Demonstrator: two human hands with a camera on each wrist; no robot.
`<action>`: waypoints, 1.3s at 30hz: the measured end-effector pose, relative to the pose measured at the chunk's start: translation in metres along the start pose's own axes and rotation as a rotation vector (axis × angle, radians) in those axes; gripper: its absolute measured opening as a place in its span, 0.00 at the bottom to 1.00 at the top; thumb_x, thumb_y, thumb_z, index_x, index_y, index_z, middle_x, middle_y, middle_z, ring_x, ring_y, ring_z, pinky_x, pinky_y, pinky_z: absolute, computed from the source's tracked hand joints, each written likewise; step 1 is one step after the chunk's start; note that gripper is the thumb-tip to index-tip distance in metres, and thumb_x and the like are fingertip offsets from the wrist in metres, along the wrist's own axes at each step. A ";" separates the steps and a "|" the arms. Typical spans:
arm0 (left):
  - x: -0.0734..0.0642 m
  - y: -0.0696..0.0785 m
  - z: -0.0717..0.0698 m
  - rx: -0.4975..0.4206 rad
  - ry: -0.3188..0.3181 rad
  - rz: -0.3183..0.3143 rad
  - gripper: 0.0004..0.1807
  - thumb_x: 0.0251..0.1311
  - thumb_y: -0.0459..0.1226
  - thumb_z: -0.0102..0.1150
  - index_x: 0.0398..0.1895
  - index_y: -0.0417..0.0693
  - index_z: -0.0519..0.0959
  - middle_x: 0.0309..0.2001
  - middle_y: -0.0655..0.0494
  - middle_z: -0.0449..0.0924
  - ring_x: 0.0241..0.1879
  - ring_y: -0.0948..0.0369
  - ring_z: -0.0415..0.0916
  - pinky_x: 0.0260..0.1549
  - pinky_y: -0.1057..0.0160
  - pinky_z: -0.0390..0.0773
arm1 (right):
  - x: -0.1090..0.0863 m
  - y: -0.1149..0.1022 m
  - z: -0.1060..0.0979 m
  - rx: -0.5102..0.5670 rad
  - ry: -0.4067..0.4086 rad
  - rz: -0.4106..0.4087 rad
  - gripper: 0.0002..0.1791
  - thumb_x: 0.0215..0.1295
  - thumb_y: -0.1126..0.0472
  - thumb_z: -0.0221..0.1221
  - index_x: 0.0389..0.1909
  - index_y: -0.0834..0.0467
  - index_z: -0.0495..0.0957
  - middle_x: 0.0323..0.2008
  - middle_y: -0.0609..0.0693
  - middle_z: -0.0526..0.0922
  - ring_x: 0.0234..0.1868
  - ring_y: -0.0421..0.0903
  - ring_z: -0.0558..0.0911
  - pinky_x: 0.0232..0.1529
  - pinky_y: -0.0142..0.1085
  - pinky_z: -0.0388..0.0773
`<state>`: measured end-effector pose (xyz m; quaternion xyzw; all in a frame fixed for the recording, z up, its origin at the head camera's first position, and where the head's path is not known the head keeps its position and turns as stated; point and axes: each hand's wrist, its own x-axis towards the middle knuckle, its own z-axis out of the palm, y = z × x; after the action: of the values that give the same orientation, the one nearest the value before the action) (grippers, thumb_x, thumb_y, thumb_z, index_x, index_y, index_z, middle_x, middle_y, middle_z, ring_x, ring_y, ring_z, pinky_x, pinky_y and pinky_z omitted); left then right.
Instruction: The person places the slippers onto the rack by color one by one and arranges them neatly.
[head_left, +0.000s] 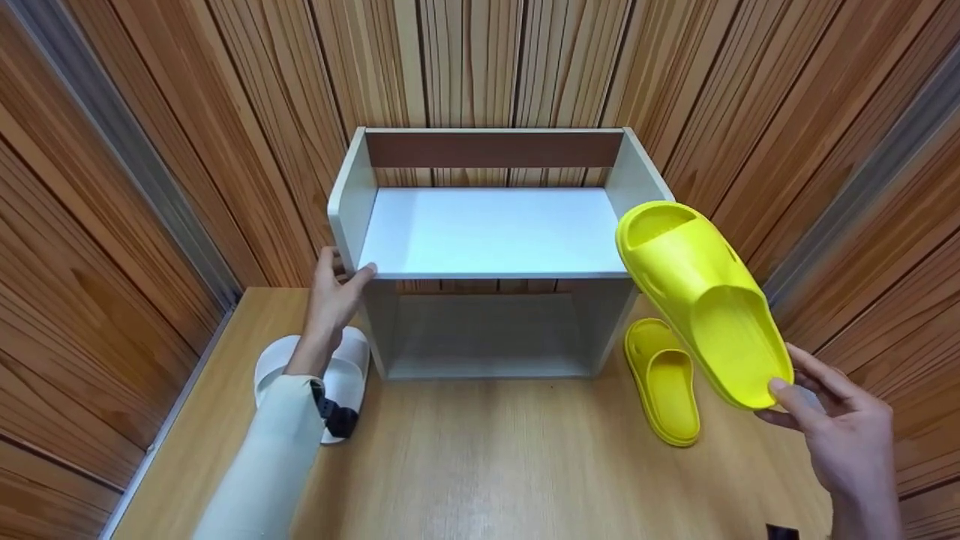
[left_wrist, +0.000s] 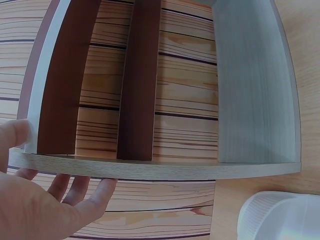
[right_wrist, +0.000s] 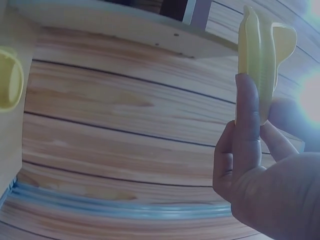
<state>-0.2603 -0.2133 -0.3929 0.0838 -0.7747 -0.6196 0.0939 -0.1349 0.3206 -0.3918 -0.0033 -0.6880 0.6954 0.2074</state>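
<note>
Two yellow slippers (head_left: 705, 307) (head_left: 667, 390), two white slippers (head_left: 349, 367) (head_left: 271, 364), one shelf unit (head_left: 487, 232), two hands (head_left: 330, 304) (head_left: 847, 435)

Yellow slippers (head_left: 705, 300) — brown-striped wall (head_left: 472, 64) — pale shelf (head_left: 495, 232), perhaps greyish

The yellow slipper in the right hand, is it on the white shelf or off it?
Off: the right hand holds the yellow slipper up by its heel, near the right end of the white shelf.

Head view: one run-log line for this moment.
left hand: grips shelf's left side | right hand: holds yellow slipper by heel | wooden surface: second yellow slipper, white slippers
</note>
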 end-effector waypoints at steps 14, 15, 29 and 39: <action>0.000 -0.002 0.000 -0.015 0.007 0.008 0.29 0.72 0.38 0.56 0.70 0.40 0.59 0.69 0.38 0.62 0.67 0.44 0.63 0.66 0.43 0.66 | -0.001 0.006 0.044 0.069 -0.071 -0.010 0.26 0.61 0.81 0.62 0.61 0.74 0.74 0.45 0.56 0.84 0.38 0.46 0.87 0.28 0.40 0.83; 0.000 -0.002 0.000 -0.015 0.007 0.010 0.28 0.72 0.38 0.56 0.70 0.40 0.59 0.69 0.38 0.62 0.67 0.44 0.63 0.66 0.43 0.65 | -0.001 0.007 0.047 0.056 -0.074 -0.003 0.26 0.62 0.80 0.62 0.62 0.74 0.74 0.45 0.56 0.84 0.39 0.46 0.87 0.29 0.40 0.83; 0.000 -0.002 0.002 0.000 0.004 0.016 0.29 0.72 0.38 0.56 0.70 0.40 0.59 0.69 0.37 0.62 0.67 0.44 0.63 0.65 0.43 0.66 | 0.002 0.018 0.095 0.002 -0.117 0.146 0.30 0.65 0.72 0.65 0.68 0.68 0.70 0.50 0.49 0.82 0.44 0.45 0.86 0.36 0.38 0.85; -0.001 0.000 0.002 -0.012 0.004 0.022 0.29 0.72 0.38 0.55 0.70 0.39 0.58 0.69 0.37 0.62 0.67 0.44 0.63 0.66 0.43 0.66 | 0.010 0.024 0.134 0.086 -0.098 0.230 0.31 0.66 0.73 0.64 0.70 0.64 0.70 0.55 0.55 0.78 0.48 0.48 0.84 0.39 0.40 0.85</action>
<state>-0.2602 -0.2116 -0.3931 0.0760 -0.7716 -0.6231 0.1029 -0.1898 0.1961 -0.4049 -0.0394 -0.6621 0.7427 0.0921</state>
